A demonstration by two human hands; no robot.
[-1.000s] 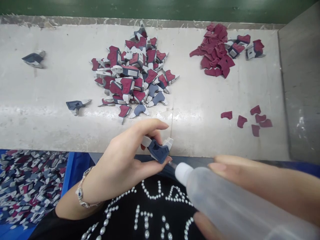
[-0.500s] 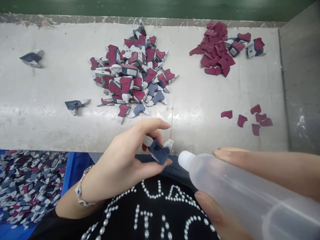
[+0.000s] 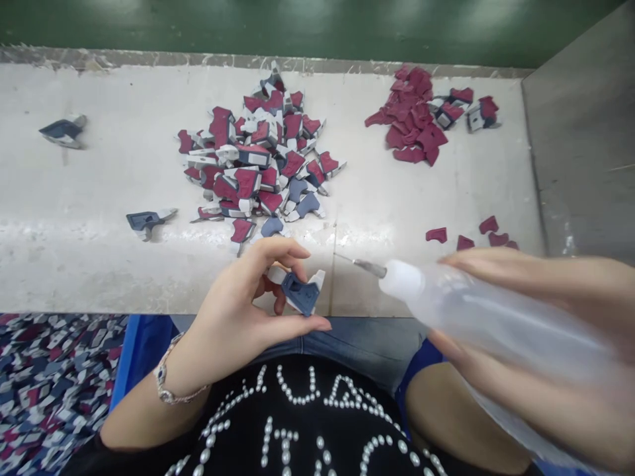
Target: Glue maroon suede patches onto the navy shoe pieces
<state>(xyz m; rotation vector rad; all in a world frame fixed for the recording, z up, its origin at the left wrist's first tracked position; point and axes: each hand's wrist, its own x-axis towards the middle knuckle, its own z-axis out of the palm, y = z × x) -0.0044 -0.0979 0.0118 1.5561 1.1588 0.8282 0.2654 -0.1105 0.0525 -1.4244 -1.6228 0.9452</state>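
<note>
Between the thumb and fingers of my left hand (image 3: 238, 304) is a small navy-and-white plastic part (image 3: 301, 293), its hollowed navy face turned up, held over the table's front edge. My right hand (image 3: 536, 284) grips a translucent squeeze bottle (image 3: 476, 311) with a white cap and a thin metal needle tip (image 3: 364, 264). The needle points left, apart from the part. Just beyond my left hand lies a heap of navy, white and maroon parts (image 3: 248, 175). Several flat maroon pieces (image 3: 436, 235) lie beyond the bottle, some hidden behind my right hand.
A pile of maroon pieces (image 3: 414, 119) lies at the back right, with assembled parts (image 3: 483, 114) beside it. Two navy-and-white parts lie at the left, one nearer (image 3: 149, 221). A blue bin (image 3: 136, 357) full of parts stands below left. A metal wall (image 3: 580, 132) bounds the right.
The bottle has drawn away to the right from the navy-and-white part, and its needle now shows clear of it. My left hand has shifted slightly left, still holding the part. The view has tilted.
</note>
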